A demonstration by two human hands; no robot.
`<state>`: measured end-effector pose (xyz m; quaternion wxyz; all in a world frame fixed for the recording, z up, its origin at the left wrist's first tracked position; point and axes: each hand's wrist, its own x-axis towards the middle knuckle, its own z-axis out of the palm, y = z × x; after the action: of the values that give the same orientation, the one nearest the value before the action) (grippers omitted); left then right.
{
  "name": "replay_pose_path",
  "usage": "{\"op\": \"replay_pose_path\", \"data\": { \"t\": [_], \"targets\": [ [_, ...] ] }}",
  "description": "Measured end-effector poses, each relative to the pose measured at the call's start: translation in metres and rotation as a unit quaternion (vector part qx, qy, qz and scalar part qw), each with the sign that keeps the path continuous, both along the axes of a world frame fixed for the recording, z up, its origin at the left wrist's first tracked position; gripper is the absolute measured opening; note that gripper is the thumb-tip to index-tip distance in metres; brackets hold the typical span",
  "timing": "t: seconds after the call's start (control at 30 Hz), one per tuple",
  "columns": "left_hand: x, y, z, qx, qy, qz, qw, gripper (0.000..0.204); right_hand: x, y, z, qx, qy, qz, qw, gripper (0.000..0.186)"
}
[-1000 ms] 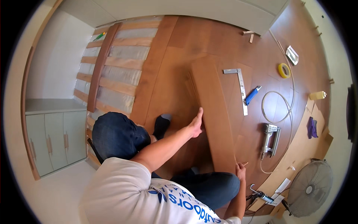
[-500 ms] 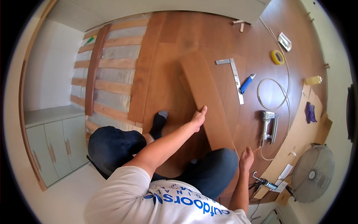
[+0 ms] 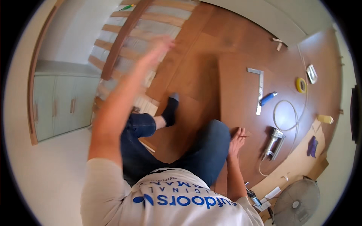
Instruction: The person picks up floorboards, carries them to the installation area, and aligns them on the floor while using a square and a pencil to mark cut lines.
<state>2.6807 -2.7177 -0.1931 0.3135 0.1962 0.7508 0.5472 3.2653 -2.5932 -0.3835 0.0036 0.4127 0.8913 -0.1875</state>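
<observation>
My left hand (image 3: 161, 46) is stretched out over the wooden battens (image 3: 162, 18) at the edge of the laid floor; motion smears its fingers. A loose brown floorboard (image 3: 230, 90) lies by my right knee, its far end near the metal square (image 3: 260, 88). My right hand (image 3: 236, 143) rests at the near part of this board, beside the knee, closed on a thin reddish stick that looks like a pencil (image 3: 245, 136). A single dark board (image 3: 122, 45) lies across the battens on the left.
Right of the board lie a blue utility knife (image 3: 267, 99), a nail gun (image 3: 272, 144) with its air hose (image 3: 277, 113), and yellow tape (image 3: 301, 85). Cardboard (image 3: 286, 164), a caulking gun (image 3: 253, 197) and a fan (image 3: 296, 203) stand near right. A cabinet (image 3: 62, 98) is left.
My left hand has let go of the board and swung far left over the battens. The board now lies closer along the right side. My right hand has come in beside my knee. The view has turned.
</observation>
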Motion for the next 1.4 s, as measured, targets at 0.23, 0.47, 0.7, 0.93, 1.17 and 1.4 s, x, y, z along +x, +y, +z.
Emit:
{"op": "replay_pose_path", "data": {
  "t": [0.23,0.47,0.7,0.93,1.17,1.4],
  "targets": [
    [0.095,-0.150,0.197,-0.078,0.117,0.079,0.987,0.048,-0.013,-0.004,0.032,-0.024,-0.028,-0.013,0.999,0.112],
    [0.158,-0.256,0.164,-0.094,0.131,0.278,0.947,0.041,-0.010,0.002,0.038,-0.035,-0.020,-0.055,0.998,0.109],
    [0.149,-0.220,0.161,-0.248,0.147,0.066,0.955,0.040,-0.003,0.012,0.041,-0.035,0.045,-0.049,0.997,0.098],
    [0.114,-0.207,0.158,-0.294,0.169,0.008,0.941,0.040,0.016,-0.002,0.029,-0.025,0.084,-0.105,0.991,0.091],
    [0.102,-0.201,0.155,-0.312,0.174,-0.026,0.934,0.038,0.014,-0.006,0.021,0.005,0.138,-0.141,0.980,0.082],
    [0.110,-0.201,0.149,-0.254,0.174,-0.036,0.951,0.032,0.007,0.009,0.050,-0.020,0.164,-0.126,0.978,0.087]
  ]
}}
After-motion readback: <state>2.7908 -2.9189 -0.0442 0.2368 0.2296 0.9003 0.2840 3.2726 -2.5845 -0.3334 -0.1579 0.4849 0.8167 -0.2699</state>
